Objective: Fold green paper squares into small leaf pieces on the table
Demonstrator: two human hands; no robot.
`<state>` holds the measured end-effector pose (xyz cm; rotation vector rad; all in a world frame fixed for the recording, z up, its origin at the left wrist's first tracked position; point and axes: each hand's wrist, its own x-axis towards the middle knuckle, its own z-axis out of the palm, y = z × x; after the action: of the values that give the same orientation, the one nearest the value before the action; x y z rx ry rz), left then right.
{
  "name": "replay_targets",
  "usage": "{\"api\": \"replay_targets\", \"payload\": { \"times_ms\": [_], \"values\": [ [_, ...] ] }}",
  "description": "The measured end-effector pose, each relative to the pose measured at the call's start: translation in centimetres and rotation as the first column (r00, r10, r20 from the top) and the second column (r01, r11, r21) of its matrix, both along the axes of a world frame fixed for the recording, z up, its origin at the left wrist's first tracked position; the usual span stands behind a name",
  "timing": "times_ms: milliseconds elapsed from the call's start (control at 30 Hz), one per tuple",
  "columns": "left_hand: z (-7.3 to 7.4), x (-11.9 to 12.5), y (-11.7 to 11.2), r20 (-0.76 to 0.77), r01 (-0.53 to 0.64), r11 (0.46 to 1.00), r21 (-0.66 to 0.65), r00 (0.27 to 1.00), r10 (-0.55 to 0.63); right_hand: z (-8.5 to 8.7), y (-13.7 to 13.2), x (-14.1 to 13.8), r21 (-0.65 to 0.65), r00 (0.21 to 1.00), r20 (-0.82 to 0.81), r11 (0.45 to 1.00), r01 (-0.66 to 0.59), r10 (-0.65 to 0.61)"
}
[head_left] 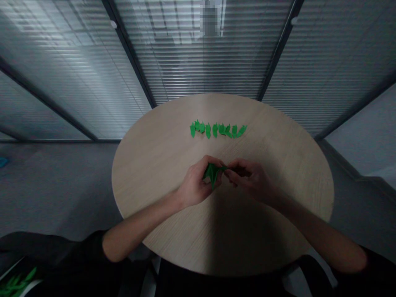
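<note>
Above the middle of the round table, my left hand is closed around a green leafy piece with pointed lobes; one point hangs downward between thumb and fingers. At the right end of this piece, the thumb and fingers of my right hand pinch a narrow green tip. Both hands nearly meet there. The fingers hide part of the piece, and its material is hard to tell in the dim light. Beyond the hands, a row of small green leaf-like pieces lies on the wood.
The round wooden table has its far edge near glass partitions with blinds. At the lower left, a white-edged container holds more green leaf-like pieces. A small blue object lies on the floor at far left.
</note>
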<state>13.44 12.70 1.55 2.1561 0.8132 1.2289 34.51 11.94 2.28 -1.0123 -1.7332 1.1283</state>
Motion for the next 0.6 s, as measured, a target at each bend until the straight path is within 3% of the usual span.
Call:
{"api": "replay_targets", "payload": {
  "times_ms": [267, 600],
  "values": [
    [0.29, -0.06, 0.03, 0.033, 0.039, 0.998, -0.045, 0.999, -0.037, -0.19, 0.11, 0.09, -0.026, 0.993, -0.111, 0.999, 0.037, -0.04],
    [-0.1, -0.51, 0.38, -0.073, 0.02, 0.999, 0.033, 0.997, -0.017, -0.32, 0.17, -0.06, -0.028, 0.998, -0.066, 1.0, 0.005, -0.007]
  ]
}}
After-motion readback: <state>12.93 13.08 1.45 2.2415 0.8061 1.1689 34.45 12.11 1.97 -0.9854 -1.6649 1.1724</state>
